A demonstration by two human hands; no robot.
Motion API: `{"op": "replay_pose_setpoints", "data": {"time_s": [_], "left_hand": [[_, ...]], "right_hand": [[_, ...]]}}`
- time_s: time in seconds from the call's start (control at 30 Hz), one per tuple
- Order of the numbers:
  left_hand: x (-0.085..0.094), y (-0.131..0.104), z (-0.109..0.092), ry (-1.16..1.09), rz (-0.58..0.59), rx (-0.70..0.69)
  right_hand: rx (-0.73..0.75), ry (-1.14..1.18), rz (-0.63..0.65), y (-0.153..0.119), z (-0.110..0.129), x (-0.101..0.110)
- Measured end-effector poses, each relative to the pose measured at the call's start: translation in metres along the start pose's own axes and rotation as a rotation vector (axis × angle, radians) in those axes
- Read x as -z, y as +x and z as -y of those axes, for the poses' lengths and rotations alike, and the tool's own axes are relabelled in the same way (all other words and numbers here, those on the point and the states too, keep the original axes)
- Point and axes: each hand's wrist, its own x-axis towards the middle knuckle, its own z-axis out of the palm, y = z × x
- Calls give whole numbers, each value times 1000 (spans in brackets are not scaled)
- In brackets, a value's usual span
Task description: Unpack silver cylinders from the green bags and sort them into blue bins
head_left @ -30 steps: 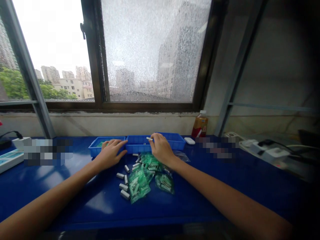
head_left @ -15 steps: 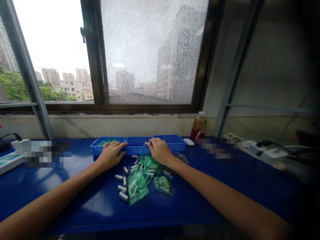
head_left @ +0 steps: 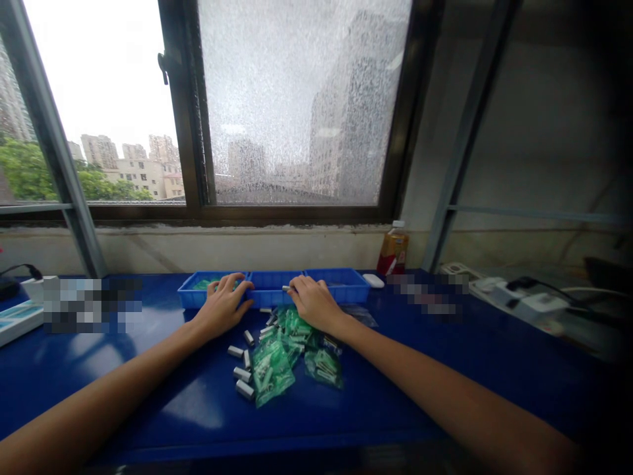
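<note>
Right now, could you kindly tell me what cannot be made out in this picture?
Head view:
Short silvery piece: partly hidden by the bare right hand.
Left blue plastic bin: contents partly behind the bare left hand.
Translucent green plastic bags: overlapping, contents too small to count.

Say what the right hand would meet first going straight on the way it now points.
Probably the middle blue bin: the right hand points forward and leftward across it, with a small metal piece at its fingertips. Depth is unclear, so I cannot tell which wall comes first.
</note>
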Motion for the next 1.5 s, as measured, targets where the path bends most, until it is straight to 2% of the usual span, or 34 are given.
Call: {"op": "replay_pose_setpoints", "data": {"time_s": [0.17,0.33,0.47,0.63,0.77,0.9,1.0,1.17,1.33,1.5], "left_hand": [[-3,0,-1,-36,29,-90],[-1,-4,-6,-52,9,-63],[9,-8,-19,-143,-47,-124],[26,-12,-38,-337,-103,-249],[33,-14,-45,-397,-111,-264],[35,-15,-44,-380,-118,-241],[34,-14,-42,-367,-71,-211],[34,-13,-41,-359,5,-187],[42,-12,-40,-326,80,-255],[49,-13,-38,-237,192,-350]], "right_hand": [[21,10,-5,0,0,1],[14,25,-28,1,1,3],[39,68,-108,0,7,12],[162,169,-170,-7,30,26],[226,220,-140,-13,47,31],[197,298,-150,-13,48,28],[192,350,-177,-14,43,24],[285,285,-155,-16,43,21],[275,287,-164,-14,41,23],[335,406,-106,-10,31,20]]}}
